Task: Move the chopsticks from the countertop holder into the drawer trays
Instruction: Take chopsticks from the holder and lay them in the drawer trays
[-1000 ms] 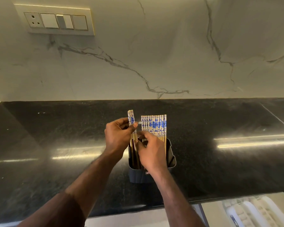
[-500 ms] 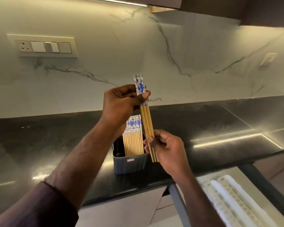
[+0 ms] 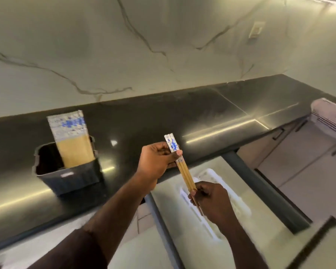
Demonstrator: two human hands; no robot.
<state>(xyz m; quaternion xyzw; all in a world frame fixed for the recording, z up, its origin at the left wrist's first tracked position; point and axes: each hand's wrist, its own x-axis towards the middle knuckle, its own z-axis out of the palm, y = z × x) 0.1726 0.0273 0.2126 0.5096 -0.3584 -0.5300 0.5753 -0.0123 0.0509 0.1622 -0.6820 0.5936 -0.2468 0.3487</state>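
Step in hand, by my read: carry one pair of blue-and-white-topped bamboo chopsticks (image 3: 179, 165) over the open drawer w/ its white ridged plastic trays (image 3: 207, 174). Left hand (image 3: 156, 165) pinches the patterned top end, thumb & fingers clamped on it; right hand (image 3: 211, 201) is closed round the plain tips, so both sticks lie side by side, tilted, in the air above the drawer. To do it well: keep the two ends level, line the sticks up w/ a tray groove, lower flat, let go only once seated. Rest of the chopsticks (image 3: 71, 136) stand in the dark grey square plastic holder (image 3: 74, 176) on the black polished stone countertop (image 3: 202, 111), well apart to the left. Mind the counter's front edge near the left hand; room over the trays looks open, though blur hides groove detail.
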